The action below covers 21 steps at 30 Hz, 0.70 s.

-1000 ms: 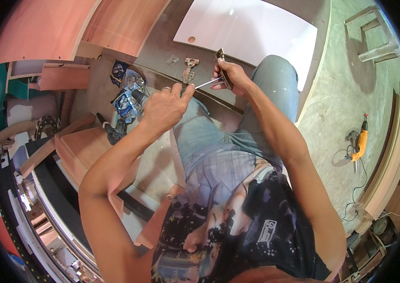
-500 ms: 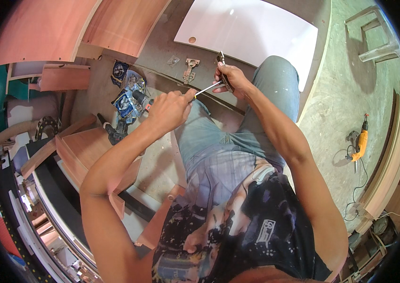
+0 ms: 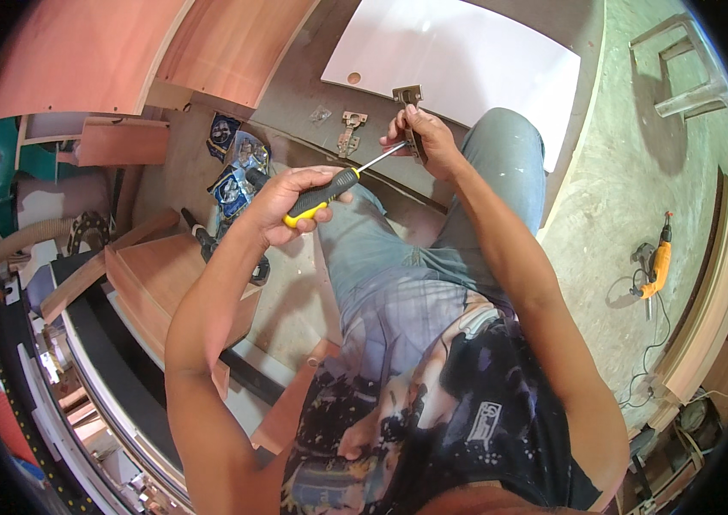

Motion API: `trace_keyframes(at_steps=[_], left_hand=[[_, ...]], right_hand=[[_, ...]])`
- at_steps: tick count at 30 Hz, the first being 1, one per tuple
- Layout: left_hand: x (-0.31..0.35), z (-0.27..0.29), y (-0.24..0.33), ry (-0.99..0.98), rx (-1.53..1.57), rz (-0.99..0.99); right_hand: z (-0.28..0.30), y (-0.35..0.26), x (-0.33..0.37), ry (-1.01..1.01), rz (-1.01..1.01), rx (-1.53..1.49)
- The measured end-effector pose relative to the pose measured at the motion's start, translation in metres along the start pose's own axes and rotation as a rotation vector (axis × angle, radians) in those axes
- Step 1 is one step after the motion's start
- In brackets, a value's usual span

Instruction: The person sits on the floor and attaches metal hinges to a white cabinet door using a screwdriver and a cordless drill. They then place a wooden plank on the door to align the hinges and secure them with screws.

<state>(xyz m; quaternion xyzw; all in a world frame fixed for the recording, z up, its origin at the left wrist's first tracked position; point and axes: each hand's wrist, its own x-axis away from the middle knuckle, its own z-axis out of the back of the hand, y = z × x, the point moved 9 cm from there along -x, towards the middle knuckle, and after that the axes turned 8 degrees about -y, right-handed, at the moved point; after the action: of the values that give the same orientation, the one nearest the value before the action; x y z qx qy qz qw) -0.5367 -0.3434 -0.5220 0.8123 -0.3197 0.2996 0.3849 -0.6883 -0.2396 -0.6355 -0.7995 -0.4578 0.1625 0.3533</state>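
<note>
- Dark patterned shirt [image 3: 501, 403], white-specked, on our own body.
- Jeans [image 3: 501, 172], blue, both knees bent outward.
- Screwdriver [image 3: 317, 199], black and yellow handle, bright shaft; lies across our left palm, shaft running up and to the right toward the hinge.
- Left grip [image 3: 276, 204]: fingers curled around the screwdriver handle, thumb along its top.
- Right grip [image 3: 434, 144]: closed narrowly on a metal hinge, held above the gap between our knees.
- Hinge [image 3: 408, 94], its plate showing past our right fingertips; the shaft's end reaches its lower part, though we cannot tell whether the tip is seated in a screw.
- Second hinge [image 3: 350, 133], lying just left of our right grip, beyond the screwdriver.
- Small clear bag [image 3: 320, 114], beside the second hinge, to its left.
- Blue packets [image 3: 231, 189], heaped beyond our left wrist, clear plastic among them.
- Black power tool [image 3: 202, 240], partly hidden by our left forearm.
- Yellow drill [image 3: 659, 262], with cord, on the floor [image 3: 587, 257] to our right.
- White panel [image 3: 458, 69], flat beyond our right grip, a round hole near its left corner.
- Wooden panels [image 3: 89, 51], reddish, upper left.
- Pale stool [image 3: 694, 99], far right.
</note>
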Motion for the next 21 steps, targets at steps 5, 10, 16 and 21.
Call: trace_keyframes(at_steps=[5,10,16,21], left_hand=[[0.006,-0.005,-0.004,0.154,-0.409,0.015],[0.004,-0.029,0.027,0.212,-1.536,-0.172],[0.01,-0.061,0.007,0.364,-2.441,-0.365],[0.015,-0.068,0.004,0.378,-2.6,-0.556]], right_hand=[[-0.005,0.009,0.006,-0.027,-0.054,-0.035],[-0.007,0.034,0.014,-0.02,-0.212,-0.088],[-0.002,0.038,0.014,0.002,-0.22,-0.166],[0.004,0.043,0.011,0.034,-0.25,-0.188]])
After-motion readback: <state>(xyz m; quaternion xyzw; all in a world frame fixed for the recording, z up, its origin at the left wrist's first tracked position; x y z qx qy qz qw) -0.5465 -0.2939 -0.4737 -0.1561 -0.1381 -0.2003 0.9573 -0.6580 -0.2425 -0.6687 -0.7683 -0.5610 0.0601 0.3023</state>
